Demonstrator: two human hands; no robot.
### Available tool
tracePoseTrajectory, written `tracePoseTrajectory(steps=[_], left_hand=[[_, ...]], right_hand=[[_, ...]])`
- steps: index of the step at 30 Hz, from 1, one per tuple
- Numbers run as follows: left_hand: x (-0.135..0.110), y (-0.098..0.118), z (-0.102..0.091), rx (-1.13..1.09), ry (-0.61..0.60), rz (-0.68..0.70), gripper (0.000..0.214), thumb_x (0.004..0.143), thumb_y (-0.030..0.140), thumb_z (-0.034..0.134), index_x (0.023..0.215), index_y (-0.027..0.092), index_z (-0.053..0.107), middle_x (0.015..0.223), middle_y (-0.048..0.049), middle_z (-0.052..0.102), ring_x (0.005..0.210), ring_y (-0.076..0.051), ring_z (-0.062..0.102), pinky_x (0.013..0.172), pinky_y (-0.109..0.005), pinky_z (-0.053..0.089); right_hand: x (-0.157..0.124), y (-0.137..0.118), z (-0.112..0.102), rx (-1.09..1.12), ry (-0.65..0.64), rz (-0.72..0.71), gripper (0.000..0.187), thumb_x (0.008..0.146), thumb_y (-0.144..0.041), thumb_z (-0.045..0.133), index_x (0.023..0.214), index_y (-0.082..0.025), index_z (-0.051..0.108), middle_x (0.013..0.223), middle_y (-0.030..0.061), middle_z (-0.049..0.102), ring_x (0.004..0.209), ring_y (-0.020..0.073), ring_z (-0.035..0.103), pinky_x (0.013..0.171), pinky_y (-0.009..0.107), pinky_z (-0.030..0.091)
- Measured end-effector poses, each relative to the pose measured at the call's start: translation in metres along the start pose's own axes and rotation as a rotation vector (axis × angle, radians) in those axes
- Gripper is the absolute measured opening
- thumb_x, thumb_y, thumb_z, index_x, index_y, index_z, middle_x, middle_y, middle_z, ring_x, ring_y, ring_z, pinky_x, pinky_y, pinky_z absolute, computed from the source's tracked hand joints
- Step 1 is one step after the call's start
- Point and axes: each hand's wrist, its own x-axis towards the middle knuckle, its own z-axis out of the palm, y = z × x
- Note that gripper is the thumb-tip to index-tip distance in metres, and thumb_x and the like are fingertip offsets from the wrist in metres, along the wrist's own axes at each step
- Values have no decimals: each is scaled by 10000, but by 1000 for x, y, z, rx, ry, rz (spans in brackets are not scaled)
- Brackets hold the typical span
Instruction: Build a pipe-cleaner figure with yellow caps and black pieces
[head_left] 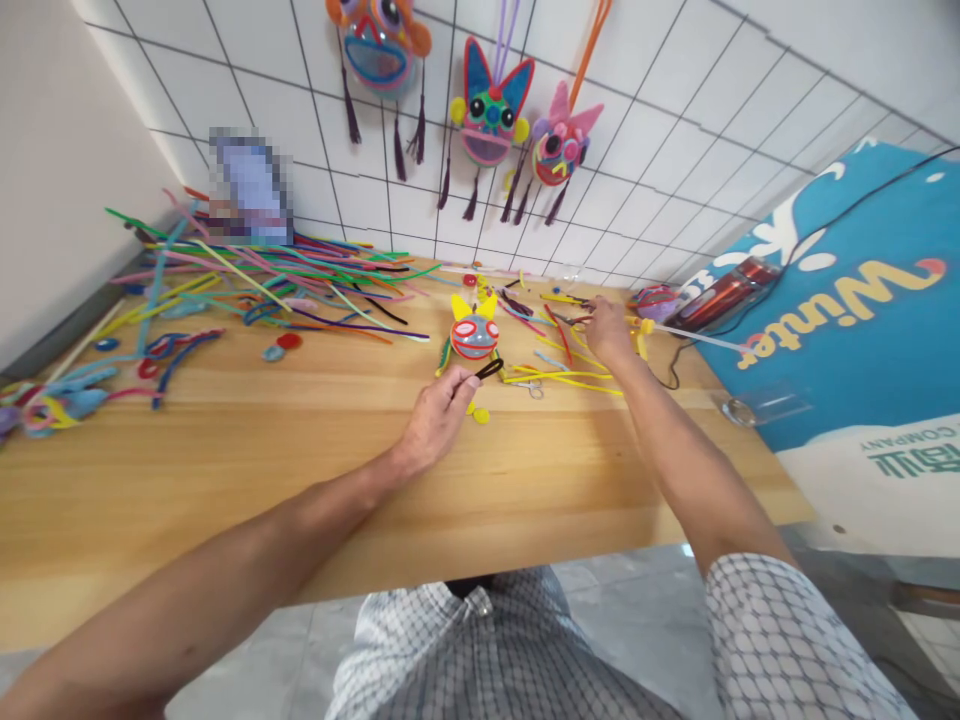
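My left hand [439, 415] is closed around a black fuzzy pipe cleaner bent into a loop [490, 370], which sticks out past the thumb. Just beyond it sits a small mask-like figure [474, 338] with a clear round body, yellow pointed ears and red-ringed eyes. Farther right, my right hand [609, 332] reaches to the back of the table, its fingers curled at some tools; what they grip is too small to tell. By that hand are a yellow piece [642, 328] and a translucent white stick [701, 338]. Small scissors [531, 389] lie between the hands.
Many coloured pipe cleaners [300, 270] spread over the left of the wooden table [300, 440]. Three finished masks, one with blue ears [493, 115], hang on the tiled wall. At right are a red cylinder [739, 285], a clear cup [742, 410] and a black cable [825, 215].
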Motion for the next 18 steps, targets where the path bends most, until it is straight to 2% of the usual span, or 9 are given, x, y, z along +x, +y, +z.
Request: tracePoseTrajectory(steps=[3,5,8,11,13,15,18], left_hand=[[0,0,0,2,5,-5,210,1005,357,503,898,210,607,713,32,536,696,-150,506,665,-264,386],[1,-1,0,0,5,-1,215,1006,357,503,895,207,611,718,29,548,699,-150,510,668,-266,389],[1,-1,0,-1,5,9,228,1004,373,501,899,203,611,734,24,557,706,-151,515,677,-271,393],[1,-1,-1,4,0,2,235,996,391,496,897,205,602,733,23,550,707,-154,514,675,-274,390],[1,-1,-1,5,-2,0,246,990,408,490,892,208,595,725,24,540,704,-155,507,671,-275,385],[1,0,-1,5,-1,2,261,987,421,483,877,209,585,717,25,521,701,-156,497,668,-276,384],[0,0,-1,7,-1,3,267,985,423,480,857,207,573,709,26,492,695,-153,480,660,-276,384]], right_hand=[[-3,5,-18,197,97,50,412,956,-128,419,1324,-101,602,1296,234,664,1214,299,635,1022,441,513],[-7,8,-31,313,133,79,350,978,-191,415,1255,-135,620,1127,179,723,1040,270,699,905,412,567],[-30,6,-45,607,82,92,280,1014,-305,391,1094,-204,640,896,85,736,764,224,708,710,373,595],[-75,-8,-45,1406,-233,118,196,971,-335,510,989,-218,666,873,66,738,779,223,712,743,402,617],[-108,-23,-40,1731,-438,157,103,905,-281,628,949,-205,681,932,68,754,820,215,725,793,410,636],[-137,-37,-33,1871,-604,168,119,842,-203,736,956,-192,704,994,59,766,864,178,731,836,353,637],[-163,-54,-27,1927,-761,122,370,740,-122,859,1077,-198,728,1048,41,772,875,142,726,773,252,618]])
